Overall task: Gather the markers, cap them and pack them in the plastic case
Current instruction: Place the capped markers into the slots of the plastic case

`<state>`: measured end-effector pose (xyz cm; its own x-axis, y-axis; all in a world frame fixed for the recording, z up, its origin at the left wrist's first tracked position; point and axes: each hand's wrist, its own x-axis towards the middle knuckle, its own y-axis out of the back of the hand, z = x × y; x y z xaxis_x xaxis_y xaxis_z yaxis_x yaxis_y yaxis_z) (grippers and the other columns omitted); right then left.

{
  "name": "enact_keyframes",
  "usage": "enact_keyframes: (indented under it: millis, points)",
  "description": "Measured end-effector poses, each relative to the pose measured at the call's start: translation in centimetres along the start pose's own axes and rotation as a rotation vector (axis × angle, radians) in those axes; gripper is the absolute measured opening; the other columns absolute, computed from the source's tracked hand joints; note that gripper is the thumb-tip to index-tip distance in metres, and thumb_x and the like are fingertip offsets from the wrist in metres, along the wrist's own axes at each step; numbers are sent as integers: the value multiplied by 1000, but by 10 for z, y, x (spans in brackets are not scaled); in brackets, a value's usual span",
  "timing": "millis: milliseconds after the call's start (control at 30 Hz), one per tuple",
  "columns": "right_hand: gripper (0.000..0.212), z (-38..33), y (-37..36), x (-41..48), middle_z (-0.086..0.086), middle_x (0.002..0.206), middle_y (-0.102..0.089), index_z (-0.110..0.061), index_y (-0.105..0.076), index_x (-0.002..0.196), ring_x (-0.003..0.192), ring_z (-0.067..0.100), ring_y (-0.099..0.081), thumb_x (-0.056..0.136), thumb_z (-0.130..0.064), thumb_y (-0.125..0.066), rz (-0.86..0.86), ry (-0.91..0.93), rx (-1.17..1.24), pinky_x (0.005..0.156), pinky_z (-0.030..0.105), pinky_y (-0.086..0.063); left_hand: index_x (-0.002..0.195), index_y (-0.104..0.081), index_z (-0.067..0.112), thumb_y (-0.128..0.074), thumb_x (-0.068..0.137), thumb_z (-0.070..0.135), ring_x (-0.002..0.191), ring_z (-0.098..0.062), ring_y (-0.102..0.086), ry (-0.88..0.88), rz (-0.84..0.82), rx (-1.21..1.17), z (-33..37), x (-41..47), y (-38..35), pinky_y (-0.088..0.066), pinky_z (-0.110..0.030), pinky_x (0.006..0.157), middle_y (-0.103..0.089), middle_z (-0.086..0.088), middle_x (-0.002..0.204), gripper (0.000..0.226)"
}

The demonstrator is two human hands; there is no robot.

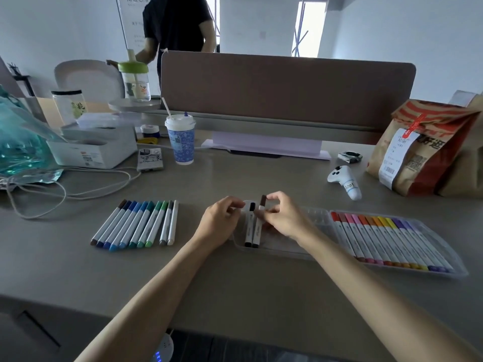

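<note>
Pinching the brown marker (258,223) near its far, capped end between thumb and fingertips, my right hand (283,218) holds it in the left half of the plastic case (295,253), just beside the black marker (249,226) lying there. My left hand (222,218) sits with fingers curled at the far edge of the case by the black marker's cap; whether it grips anything I cannot tell. The right half of the case carries a packed row of red-to-purple markers (386,236), and a loose row of blue and green markers (138,223) lies well apart on the left of the table (235,283). These pens look light, stiff and smooth, so they may roll. I judge a pinch on the barrel near one end steers them best, and the thin clear case probably flexes if pressed.
</note>
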<state>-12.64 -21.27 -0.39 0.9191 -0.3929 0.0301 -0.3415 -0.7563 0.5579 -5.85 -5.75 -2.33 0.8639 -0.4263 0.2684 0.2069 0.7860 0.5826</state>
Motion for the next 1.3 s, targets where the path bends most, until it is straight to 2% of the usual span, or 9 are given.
enact_keyframes:
  millis: [100,200,367,600,700,900,967,1067,1300]
  points:
    - [43,-1,0,0,-3,82,-64,-26,-49,118,61,10,-53,86,-45,-70,-22,20,-121,52,27,-37,107,-68,20,-53,92,12,93,-12,-62,-4,-5,14,0,1,-1,-36,-10,73,-69,8,109,23]
    - [40,0,-1,0,-2,77,-62,-24,-53,117,56,9,-49,88,-46,-68,-20,40,-188,50,26,-34,108,-68,19,-52,92,12,93,-11,-62,-12,-9,20,-1,1,-1,-36,-12,74,-68,7,110,23]
    - [25,-1,2,-2,-5,69,-59,-17,-64,113,49,7,-45,93,-32,-65,-67,87,-228,44,20,-31,108,-68,18,-53,92,12,89,-10,-60,-34,1,26,-3,2,-1,-35,-11,72,-68,4,110,23]
    - [30,-1,5,-2,-2,79,-63,-15,-64,120,59,9,-52,90,-22,-67,-132,97,-261,50,20,-38,107,-68,19,-53,92,12,93,-13,-62,-41,5,23,-6,3,-3,-38,-14,75,-68,5,111,22]
    - [33,0,2,-2,-5,75,-65,-19,-61,122,53,7,-53,90,-23,-68,-118,123,-341,46,19,-37,108,-68,18,-52,92,11,93,-11,-61,-50,2,30,-7,4,-3,-37,-12,74,-67,5,111,23]
    - [38,0,0,-5,3,89,-69,-21,-55,128,53,12,-58,91,-19,-64,-122,130,-486,44,22,-41,107,-69,17,-53,92,10,95,-12,-60,-41,10,31,-5,2,-4,-37,-13,76,-68,4,111,24]
    - [35,-5,3,-9,5,96,-70,-18,-58,125,62,13,-60,91,-19,-64,-115,143,-500,51,22,-46,108,-69,16,-52,91,9,98,-14,-61,-40,7,27,-2,-1,-3,-38,-13,77,-68,2,112,25]
    - [28,-15,-1,-13,8,108,-66,-12,-65,117,93,24,-63,90,-21,-64,0,284,-569,80,36,-53,107,-69,14,-50,90,6,98,-16,-62,-62,18,20,2,-9,5,-41,-15,78,-69,0,112,27]
    - [18,-55,-60,-11,4,96,-70,-17,-70,105,90,22,-66,88,-19,-64,-29,492,-350,82,36,-53,98,-71,14,-56,87,4,90,-14,-62,-74,210,46,-23,-42,72,-43,-19,80,-69,2,100,21]
